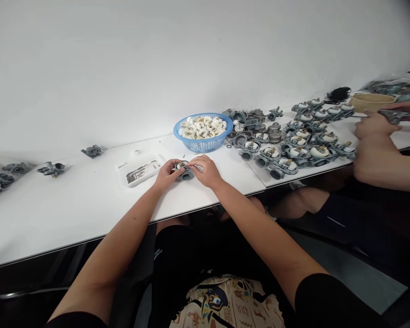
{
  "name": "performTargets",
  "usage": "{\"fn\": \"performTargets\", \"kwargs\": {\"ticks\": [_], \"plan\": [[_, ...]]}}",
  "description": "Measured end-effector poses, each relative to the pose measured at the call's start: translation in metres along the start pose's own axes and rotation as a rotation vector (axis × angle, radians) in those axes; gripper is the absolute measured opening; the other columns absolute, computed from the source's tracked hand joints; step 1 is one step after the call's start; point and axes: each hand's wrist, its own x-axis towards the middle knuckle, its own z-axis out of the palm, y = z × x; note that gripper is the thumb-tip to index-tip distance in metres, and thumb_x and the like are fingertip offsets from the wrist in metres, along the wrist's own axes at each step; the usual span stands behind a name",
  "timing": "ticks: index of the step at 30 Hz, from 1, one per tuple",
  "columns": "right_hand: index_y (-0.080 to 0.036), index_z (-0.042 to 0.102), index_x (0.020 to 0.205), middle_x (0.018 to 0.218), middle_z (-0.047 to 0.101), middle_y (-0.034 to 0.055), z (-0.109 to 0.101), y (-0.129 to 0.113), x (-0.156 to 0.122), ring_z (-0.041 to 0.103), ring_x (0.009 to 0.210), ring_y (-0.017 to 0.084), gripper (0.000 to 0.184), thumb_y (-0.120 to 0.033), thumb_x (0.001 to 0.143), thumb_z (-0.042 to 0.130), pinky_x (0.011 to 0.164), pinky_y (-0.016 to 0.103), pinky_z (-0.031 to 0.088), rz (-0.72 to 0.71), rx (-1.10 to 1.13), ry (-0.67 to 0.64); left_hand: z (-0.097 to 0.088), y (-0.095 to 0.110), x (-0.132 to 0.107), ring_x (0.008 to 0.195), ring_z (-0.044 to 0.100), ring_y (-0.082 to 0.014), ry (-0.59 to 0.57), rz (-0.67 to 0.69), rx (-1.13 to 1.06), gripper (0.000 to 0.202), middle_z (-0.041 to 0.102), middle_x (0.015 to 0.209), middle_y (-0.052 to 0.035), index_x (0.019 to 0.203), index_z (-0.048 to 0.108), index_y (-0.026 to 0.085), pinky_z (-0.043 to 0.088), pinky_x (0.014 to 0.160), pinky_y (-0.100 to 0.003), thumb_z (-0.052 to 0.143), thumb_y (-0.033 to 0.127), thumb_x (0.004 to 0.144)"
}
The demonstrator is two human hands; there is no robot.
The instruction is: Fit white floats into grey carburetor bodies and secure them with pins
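My left hand (166,175) and my right hand (204,171) hold a grey die-cast carburetor body (185,174) low over the white table (89,214). Its round throat faces me, and my fingers cover much of its top. The fingers of my right hand pinch something small on top of the body, though the part is too small to tell. A shallow white tray (139,172) holding a dark metal part lies just left of my left hand.
A blue plastic basket (203,146) of white float-like parts stands ahead. Several carburetors, many with white floats, cover a grey mat at right, where a co-worker's hands (376,130) reach in beside a tan bowl (372,102). More carburetors lie at far left, against a white wall.
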Motion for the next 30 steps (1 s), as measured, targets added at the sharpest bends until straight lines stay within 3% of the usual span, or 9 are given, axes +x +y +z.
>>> {"fn": "performTargets", "kwargs": {"ticks": [5, 11, 18, 23, 30], "plan": [[-0.022, 0.079, 0.089, 0.092, 0.076, 0.0047, 0.001, -0.001, 0.0, 0.065, 0.089, 0.02, 0.018, -0.015, 0.089, 0.063, 0.084, 0.035, 0.051, 0.045, 0.092, 0.015, -0.002, -0.001, 0.001, 0.078, 0.061, -0.0107, 0.01, -0.002, 0.026, 0.049, 0.067, 0.101, -0.0015, 0.108, 0.061, 0.02, 0.049, 0.075, -0.026, 0.085, 0.045, 0.072], [-0.021, 0.078, 0.102, 0.089, 0.075, 0.0032, 0.004, 0.002, -0.002, 0.051, 0.062, 0.012, 0.021, -0.027, 0.083, 0.072, 0.061, 0.027, 0.044, 0.284, 0.268, 0.015, -0.001, 0.004, -0.002, 0.079, 0.061, -0.0113, -0.01, -0.003, 0.023, 0.049, 0.067, 0.099, -0.0013, 0.107, 0.062, 0.02, 0.049, 0.074, -0.026, 0.085, 0.043, 0.07], [-0.018, 0.075, 0.091, 0.09, 0.075, 0.0053, 0.002, -0.002, 0.001, 0.053, 0.063, 0.012, 0.021, -0.035, 0.078, 0.075, 0.064, 0.028, 0.047, 0.358, 0.35, -0.017, 0.001, 0.008, -0.004, 0.086, 0.066, -0.0158, -0.036, 0.005, 0.007, 0.051, 0.071, 0.104, -0.0047, 0.112, 0.062, 0.019, 0.052, 0.078, -0.029, 0.084, 0.04, 0.071], [-0.018, 0.074, 0.092, 0.09, 0.075, 0.0058, 0.001, -0.003, 0.001, 0.061, 0.07, 0.014, 0.025, -0.036, 0.076, 0.076, 0.068, 0.03, 0.049, 0.379, 0.388, -0.025, -0.004, 0.005, -0.002, 0.098, 0.067, -0.0205, -0.028, 0.035, 0.11, 0.052, 0.07, 0.114, -0.0072, 0.119, 0.062, 0.021, 0.054, 0.085, -0.034, 0.08, 0.043, 0.075], [-0.017, 0.072, 0.091, 0.088, 0.074, 0.0067, 0.0, -0.005, 0.002, 0.066, 0.076, 0.017, 0.026, -0.037, 0.075, 0.078, 0.069, 0.03, 0.051, 0.398, 0.405, -0.008, -0.01, 0.003, -0.003, 0.109, 0.065, -0.0244, -0.039, 0.075, 0.195, 0.045, 0.071, 0.118, -0.0081, 0.114, 0.066, 0.021, 0.053, 0.094, -0.04, 0.079, 0.046, 0.078]]}}
